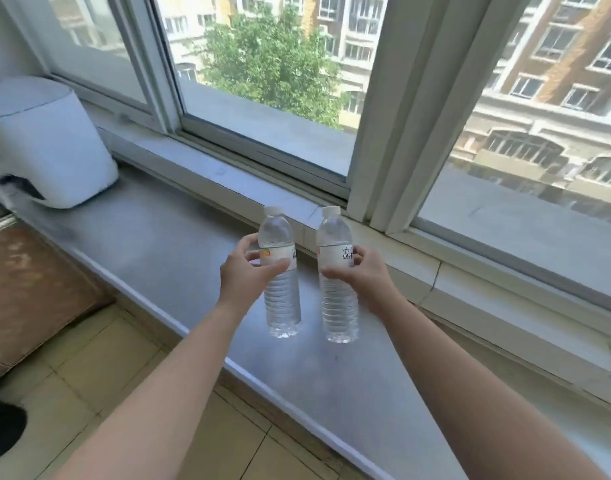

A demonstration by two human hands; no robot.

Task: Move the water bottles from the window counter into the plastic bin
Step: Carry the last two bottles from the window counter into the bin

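1. Over the counter (pixel 179 244), near its front edge, I had 2 bottles (pixel 280 271) upright, 1 in each hand, side by side and just apart.
2. My left hand (pixel 243 271) was curled around the left bottle at its label, thumb toward me and fingers around the far side; the grip looked closed and firm.
3. My right hand (pixel 361 271) was wrapped the same way around the right bottle (pixel 337 271) at its label, thumb in front.
4. I could not tell whether the bases were resting on the counter or just clear of it; the blur hid that.
5. The bin was not in view, so I judged the step in hand to be lifting off and carrying.
6. To do it well, I reckoned on lifting both straight up, keeping the caps (pixel 273 211) level so the 2 bottles did not knock together.
7. Gripping at the label seemed sound: the ribbed plastic below would flex and slip under a hard squeeze.
8. I meant to swing away from the white appliance (pixel 44 143) on the left and watch the counter edge while turning toward the floor (pixel 89 358).
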